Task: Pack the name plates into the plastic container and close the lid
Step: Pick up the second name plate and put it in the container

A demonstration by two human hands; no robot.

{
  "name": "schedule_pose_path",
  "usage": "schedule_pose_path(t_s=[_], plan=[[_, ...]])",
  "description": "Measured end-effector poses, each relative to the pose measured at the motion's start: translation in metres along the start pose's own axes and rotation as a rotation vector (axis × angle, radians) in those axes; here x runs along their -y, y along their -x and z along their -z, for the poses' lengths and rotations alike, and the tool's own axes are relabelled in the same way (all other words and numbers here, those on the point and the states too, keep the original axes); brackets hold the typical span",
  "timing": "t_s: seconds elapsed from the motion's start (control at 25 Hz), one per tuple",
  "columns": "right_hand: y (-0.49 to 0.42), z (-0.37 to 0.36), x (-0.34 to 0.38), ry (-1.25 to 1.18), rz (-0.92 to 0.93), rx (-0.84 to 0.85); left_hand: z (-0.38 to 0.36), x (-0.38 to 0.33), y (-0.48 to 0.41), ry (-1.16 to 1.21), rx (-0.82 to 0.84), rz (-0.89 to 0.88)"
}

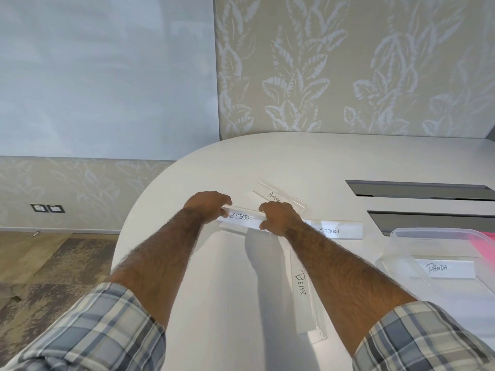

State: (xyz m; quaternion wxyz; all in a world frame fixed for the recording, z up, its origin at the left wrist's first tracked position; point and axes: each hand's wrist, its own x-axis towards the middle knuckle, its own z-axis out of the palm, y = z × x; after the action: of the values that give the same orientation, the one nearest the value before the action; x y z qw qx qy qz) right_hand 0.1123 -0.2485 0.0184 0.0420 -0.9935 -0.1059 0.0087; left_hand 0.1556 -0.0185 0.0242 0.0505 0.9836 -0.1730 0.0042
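Note:
Both hands hold the ZEBRA name plate point(242, 218), a clear holder with a white card, just above the white table point(187, 263). My left hand point(207, 206) grips its left end and my right hand point(278, 218) grips its right end. The PENGUIN plate point(278, 195) lies tilted behind my right hand. The OSTRICH plate point(337, 230) lies flat to the right, partly hidden by my wrist. The BEAR plate point(302, 295) lies lengthwise under my right forearm. The clear plastic container point(401, 234) stands open at the right with the PANDA plate point(442, 267) inside.
Two dark cable slots point(420, 190) are cut into the table behind the container. Something pink point(482, 247) shows at the container's right side. The table's rounded edge curves at the left, above patterned carpet point(53, 263). A wall socket point(47, 208) sits low on the left wall.

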Motion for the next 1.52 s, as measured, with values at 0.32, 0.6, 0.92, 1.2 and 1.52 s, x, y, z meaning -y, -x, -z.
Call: schedule_pose_path(t_s=[0.32, 0.6, 0.92, 1.2, 1.52], plan=[[0.046, 0.051, -0.028, -0.026, -0.010, -0.043, 0.055, -0.059, 0.033, -0.071, -0.071, -0.032], [0.110, 0.098, -0.097, -0.012, -0.013, -0.081, 0.084, -0.158, 0.055, -0.110, -0.126, -0.056], [0.200, 0.139, -0.214, 0.021, -0.040, -0.091, 0.085, -0.310, 0.066, -0.116, -0.188, -0.072], [0.255, 0.147, -0.300, 0.035, -0.074, -0.027, 0.059, -0.419, 0.068, -0.101, -0.182, -0.080], [0.287, 0.129, -0.362, 0.010, -0.133, 0.068, 0.023, -0.485, 0.050, -0.038, -0.113, -0.106]])
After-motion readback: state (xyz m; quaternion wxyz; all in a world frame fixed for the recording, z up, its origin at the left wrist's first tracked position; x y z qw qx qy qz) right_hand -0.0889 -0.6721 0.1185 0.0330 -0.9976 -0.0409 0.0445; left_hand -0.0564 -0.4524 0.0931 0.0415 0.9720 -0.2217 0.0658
